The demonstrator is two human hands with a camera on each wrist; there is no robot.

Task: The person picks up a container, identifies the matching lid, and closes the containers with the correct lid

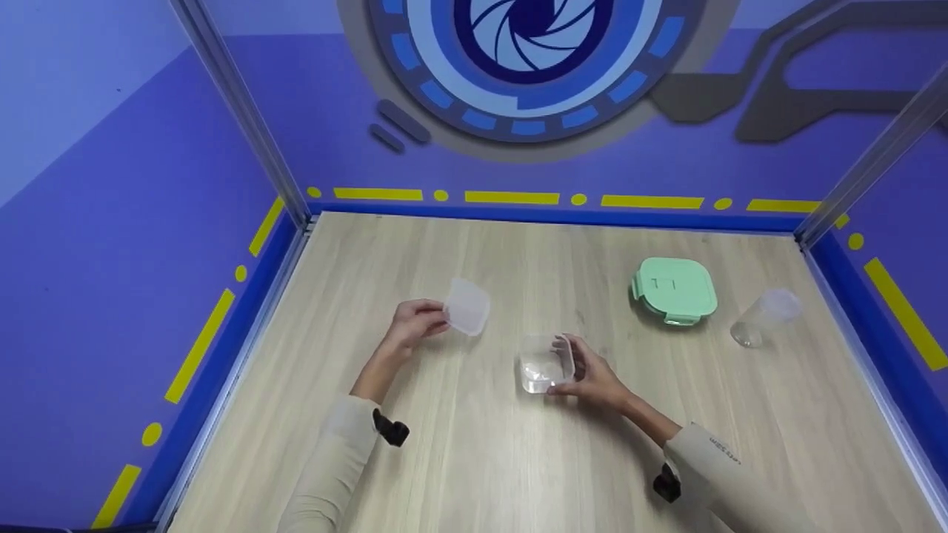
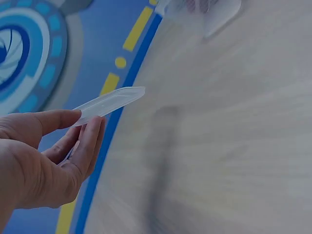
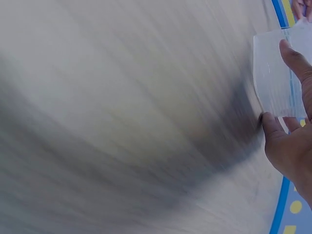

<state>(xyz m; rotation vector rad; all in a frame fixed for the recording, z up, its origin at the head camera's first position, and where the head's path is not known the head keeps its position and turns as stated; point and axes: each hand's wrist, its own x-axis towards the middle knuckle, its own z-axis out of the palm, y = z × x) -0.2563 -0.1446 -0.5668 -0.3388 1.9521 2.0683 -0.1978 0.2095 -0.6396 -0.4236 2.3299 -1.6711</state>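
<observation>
My left hand [image 1: 416, 323] pinches a translucent square lid [image 1: 468, 307] by its edge, above the left-middle of the table. The left wrist view shows the lid [image 2: 112, 103] nearly edge-on between thumb and fingers of the left hand [image 2: 53, 156]. To the right, my right hand [image 1: 596, 377] grips a clear square container [image 1: 541, 366] by its side, thumb and fingers spread around the wall. Its top is uncovered. In the right wrist view the container [image 3: 273, 73] stands partly cut off at the frame edge, with the right hand [image 3: 292, 146] around it.
A glass-type box with a mint green clip lid [image 1: 678, 289] sits at the back right of the wooden table [image 1: 474, 459]. Beside it, a clear cup-like container with a frosted end [image 1: 770, 314] leans or lies. Blue printed walls [image 1: 518, 174] enclose the table.
</observation>
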